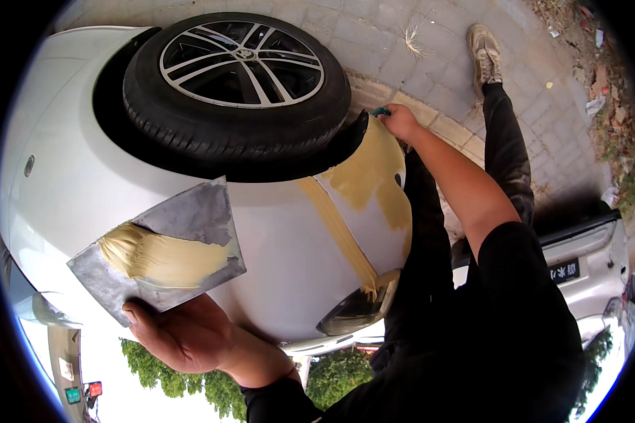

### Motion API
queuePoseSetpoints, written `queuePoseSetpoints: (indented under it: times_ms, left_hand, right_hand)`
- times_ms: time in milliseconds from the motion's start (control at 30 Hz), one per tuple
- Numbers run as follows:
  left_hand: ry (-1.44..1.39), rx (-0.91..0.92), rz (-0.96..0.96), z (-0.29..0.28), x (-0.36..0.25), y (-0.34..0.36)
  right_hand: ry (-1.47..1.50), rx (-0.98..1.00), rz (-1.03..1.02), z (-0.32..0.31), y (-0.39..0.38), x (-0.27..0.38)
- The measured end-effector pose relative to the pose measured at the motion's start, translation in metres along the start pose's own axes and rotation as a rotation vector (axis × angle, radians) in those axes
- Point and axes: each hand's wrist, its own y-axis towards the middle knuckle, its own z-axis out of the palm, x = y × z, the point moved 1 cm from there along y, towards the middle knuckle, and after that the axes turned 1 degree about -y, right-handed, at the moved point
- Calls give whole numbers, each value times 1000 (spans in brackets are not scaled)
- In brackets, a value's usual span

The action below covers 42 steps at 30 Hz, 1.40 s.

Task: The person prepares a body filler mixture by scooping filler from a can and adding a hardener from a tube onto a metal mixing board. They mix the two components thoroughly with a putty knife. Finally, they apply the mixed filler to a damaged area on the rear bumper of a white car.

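My left hand [183, 337] grips the lower edge of a grey, flat mixing board [190, 204], its thumb on top. A thick mound of yellow body filler [166, 257] is smeared across the board. At the far end of the bumper, close to the tyre, my right hand [400, 121] is closed on a small teal filler spreader [381, 111], mostly hidden by the fingers. Yellow filler covers part of the white bumper [365, 166] beneath that hand. A filler strip [340, 233] runs along the panel seam down to the headlight [353, 310].
A tyre with a black-and-silver wheel [243, 63] sits in the wheel arch of the white car [70, 162]. Grey paving [374, 42] lies beyond it. My shoe [484, 53] rests on the paving at upper right. Another white vehicle [593, 261] stands at right.
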Motion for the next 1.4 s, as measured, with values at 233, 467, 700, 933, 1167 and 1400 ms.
queuePoseSetpoints:
  times_ms: [233, 467, 700, 933, 1167, 1400]
  left_hand:
    - [11, -22, 3, -1, 1, -1]
    - [-14, 42, 22, 4, 3, 0]
    - [-72, 0, -24, 6, 2, 3]
    - [-36, -1, -2, 2, 3, 4]
    - [-51, -89, -33, 7, 3, 5]
    - [11, -98, -41, 6, 3, 6]
  right_hand:
    - [-48, -18, -120, 4, -29, 5]
    - [-41, -53, -243, -2, -54, 23]
    - [-14, 70, -125, -13, -98, 81]
    - [-125, -22, -218, -20, -150, 133]
    - [-53, -34, -222, -21, -186, 167]
    - [114, -26, -320, -21, -204, 180]
